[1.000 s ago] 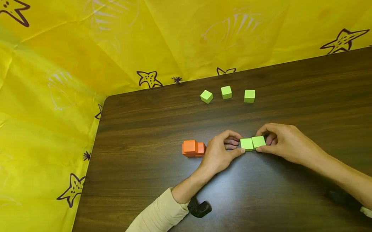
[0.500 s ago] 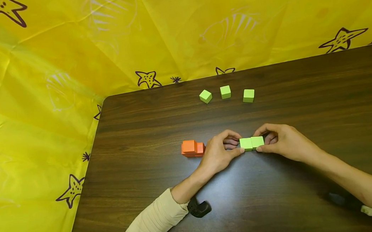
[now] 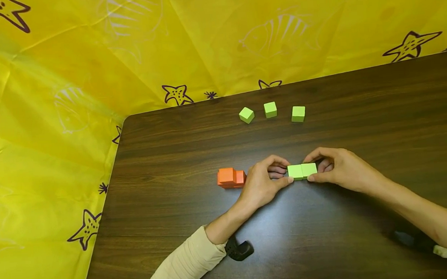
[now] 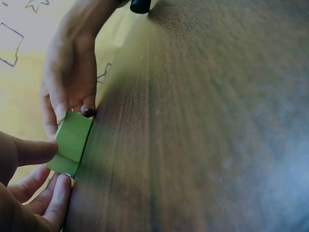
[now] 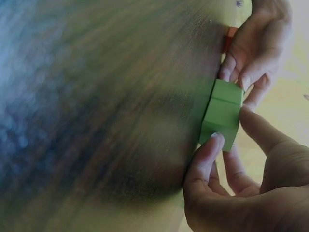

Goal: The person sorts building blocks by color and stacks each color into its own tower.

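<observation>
left light-green, smooth-faced cube [image 3: 295, 171] and right light-green, smooth-faced cube [image 3: 309, 169], perhaps painted wood, lie side by side on the dark brown wood-grain table [image 3: 152, 173], the seam between them looking closed. from the left, the stepped orange block stack [image 3: 226, 176] sits just beside the left hand [image 3: 263, 182], which partly hides it; that hand should be moved with care, as a careless sweep could topple the stack. its fingers are curled to a pinch, spread no wider than the left cube they hold, thumb on the near side. its job seems to be to anchor, so light, steady pressure will serve better than a hard squeeze. further back, three loose light-green cubes [image 3: 270, 109] stand well apart from both hands and can be left alone for this step. the right cube is pinched in much the same way by the right hand [image 3: 342, 169], thumb near, index finger far. this hand would do best to nudge its cube level along the tabletop, fingertips low, until the near faces line up; the edges look almost, perhaps not quite, in line. tilting it, or letting go unevenly, could twist the pair apart.
</observation>
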A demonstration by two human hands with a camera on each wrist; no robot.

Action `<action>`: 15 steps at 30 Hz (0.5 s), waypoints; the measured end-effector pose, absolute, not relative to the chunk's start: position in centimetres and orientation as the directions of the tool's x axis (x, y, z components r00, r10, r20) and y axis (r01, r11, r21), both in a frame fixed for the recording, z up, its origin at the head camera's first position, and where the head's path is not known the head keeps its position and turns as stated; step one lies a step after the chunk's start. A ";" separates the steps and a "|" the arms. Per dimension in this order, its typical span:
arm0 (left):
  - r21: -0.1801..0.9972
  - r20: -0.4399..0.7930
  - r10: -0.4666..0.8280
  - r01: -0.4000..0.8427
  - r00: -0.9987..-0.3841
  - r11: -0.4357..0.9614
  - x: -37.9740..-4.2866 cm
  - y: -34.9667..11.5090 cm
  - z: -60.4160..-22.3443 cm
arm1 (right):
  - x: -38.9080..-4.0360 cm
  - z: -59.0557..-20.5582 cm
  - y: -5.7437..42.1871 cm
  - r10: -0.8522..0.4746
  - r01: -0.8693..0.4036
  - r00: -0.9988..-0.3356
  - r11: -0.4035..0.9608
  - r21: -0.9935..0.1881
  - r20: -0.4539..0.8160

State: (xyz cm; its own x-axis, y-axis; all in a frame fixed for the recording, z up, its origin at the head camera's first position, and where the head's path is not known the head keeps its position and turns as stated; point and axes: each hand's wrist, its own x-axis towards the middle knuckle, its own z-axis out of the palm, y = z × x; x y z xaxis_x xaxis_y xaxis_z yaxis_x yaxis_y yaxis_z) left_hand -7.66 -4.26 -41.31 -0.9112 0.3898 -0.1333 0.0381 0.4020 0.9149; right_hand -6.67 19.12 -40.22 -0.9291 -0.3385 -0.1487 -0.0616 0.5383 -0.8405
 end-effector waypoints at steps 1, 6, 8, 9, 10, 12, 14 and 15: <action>0.915 -0.134 0.389 0.037 -0.911 0.402 -7.7 -4.3 -41.3 | -6.7 -40.2 19.1 -0.340 -0.058 -0.928 0.533 -0.844 -0.151; 0.912 -0.137 0.389 0.037 -0.911 0.408 -7.7 -4.3 -41.3 | -7.0 -40.0 19.3 -0.343 -0.031 -0.922 0.524 -0.851 -0.178; 0.911 -0.137 0.390 0.038 -0.911 0.410 -7.7 -4.3 -41.4 | -7.1 -39.9 19.5 -0.342 -0.021 -0.921 0.524 -0.852 -0.188; 0.910 -0.137 0.389 0.039 -0.911 0.412 -7.7 -4.3 -41.4 | -7.2 -39.8 19.6 -0.341 -0.018 -0.921 0.520 -0.854 -0.188; 0.911 -0.136 0.389 0.039 -0.911 0.410 -7.7 -4.3 -41.4 | -7.3 -39.8 19.7 -0.340 -0.017 -0.922 0.516 -0.857 -0.186; 0.911 -0.135 0.390 0.040 -0.911 0.410 -7.7 -4.3 -41.4 | -7.6 -39.7 19.9 -0.332 -0.023 -0.927 0.509 -0.860 -0.172; 0.913 -0.131 0.391 0.043 -0.911 0.406 -7.7 -4.3 -41.3 | -7.9 -39.4 19.9 -0.324 -0.033 -0.934 0.499 -0.866 -0.151; 0.913 -0.130 0.391 0.044 -0.911 0.406 -7.7 -4.3 -41.3 | -8.1 -39.3 19.9 -0.319 -0.041 -0.937 0.497 -0.867 -0.139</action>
State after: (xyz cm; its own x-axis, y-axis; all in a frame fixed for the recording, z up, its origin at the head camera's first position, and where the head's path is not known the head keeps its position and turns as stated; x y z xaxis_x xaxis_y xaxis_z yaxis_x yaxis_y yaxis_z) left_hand -7.67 -4.29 -41.32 -0.9111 0.3911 -0.1298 0.0443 0.4061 0.9127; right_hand -8.11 19.95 -39.33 -0.9374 -0.3194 -0.1390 -0.0409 0.4972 -0.8666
